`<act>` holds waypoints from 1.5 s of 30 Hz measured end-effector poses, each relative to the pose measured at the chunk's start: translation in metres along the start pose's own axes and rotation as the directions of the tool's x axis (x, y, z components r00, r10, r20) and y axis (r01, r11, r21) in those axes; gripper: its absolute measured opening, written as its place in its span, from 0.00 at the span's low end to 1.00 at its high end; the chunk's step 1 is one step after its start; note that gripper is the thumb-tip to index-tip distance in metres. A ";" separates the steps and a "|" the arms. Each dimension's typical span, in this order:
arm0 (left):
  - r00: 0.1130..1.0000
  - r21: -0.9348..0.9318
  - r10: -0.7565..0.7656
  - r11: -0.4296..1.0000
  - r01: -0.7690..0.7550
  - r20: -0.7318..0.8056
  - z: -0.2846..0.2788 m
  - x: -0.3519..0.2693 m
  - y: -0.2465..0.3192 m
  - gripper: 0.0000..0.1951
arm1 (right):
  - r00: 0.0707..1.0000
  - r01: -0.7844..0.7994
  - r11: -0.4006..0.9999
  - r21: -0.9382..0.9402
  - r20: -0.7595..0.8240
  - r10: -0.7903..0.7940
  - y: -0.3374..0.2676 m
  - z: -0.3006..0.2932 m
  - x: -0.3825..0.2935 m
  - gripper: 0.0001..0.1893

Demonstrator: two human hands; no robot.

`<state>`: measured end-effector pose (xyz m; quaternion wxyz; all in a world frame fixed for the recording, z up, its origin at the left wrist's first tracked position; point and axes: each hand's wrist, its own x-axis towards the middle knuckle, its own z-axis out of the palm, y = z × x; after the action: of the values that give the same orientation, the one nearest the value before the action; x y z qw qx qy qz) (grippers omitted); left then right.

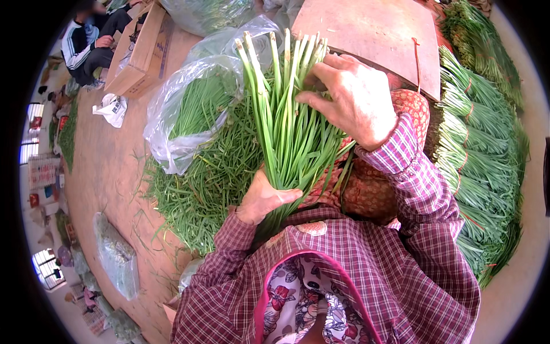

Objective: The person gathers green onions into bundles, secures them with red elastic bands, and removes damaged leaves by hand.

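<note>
A loose bundle of garlic chives [285,129] stands before me with its pale stem ends pointing away. My left hand [268,195] grips the leafy part low down, thumb across the front. At the upper right of the bundle, my right hand [350,96] has its thumb and fingers bent about the outer stems; whether it pinches any of them is hidden. Behind the bundle spreads a heap of loose green leaves [215,172]. A clear plastic bag [163,142] holding more green stalks lies against the heap on the left.
Tied bundles of chives [481,159] are stacked along the right. Ahead lies a flat board [369,38] with a red tie [417,60] at its edge. Left are a cardboard box [144,56], a white bag [111,109] and a filled plastic bag [116,253]. Another person [88,47] sits far left.
</note>
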<state>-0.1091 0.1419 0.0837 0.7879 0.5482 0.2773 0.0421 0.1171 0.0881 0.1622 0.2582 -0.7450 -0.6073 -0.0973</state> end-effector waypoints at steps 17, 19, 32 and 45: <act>0.996 -0.019 0.036 0.999 -0.037 -0.084 -0.018 -0.003 0.016 0.28 | 0.992 -0.018 0.996 -0.090 -0.123 0.007 0.011 0.019 0.043 0.10; 0.997 0.036 0.023 0.999 -0.021 -0.070 -0.018 -0.004 0.013 0.30 | 0.990 -0.128 0.979 -0.159 -0.087 0.115 0.027 0.013 0.053 0.12; 0.997 0.068 -0.015 0.997 0.020 -0.072 -0.027 -0.004 -0.011 0.26 | 0.980 -0.036 0.999 -0.022 -0.195 0.031 0.059 0.005 0.061 0.10; 0.997 0.292 0.037 0.956 -0.014 -0.073 -0.022 0.001 -0.011 0.22 | 0.979 0.189 0.976 0.107 0.064 -0.196 -0.018 0.034 0.031 0.11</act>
<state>-0.1212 0.1567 0.0679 0.6867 0.6596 0.3039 0.0324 0.1020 0.1338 0.1521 0.2618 -0.6720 -0.6898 -0.0637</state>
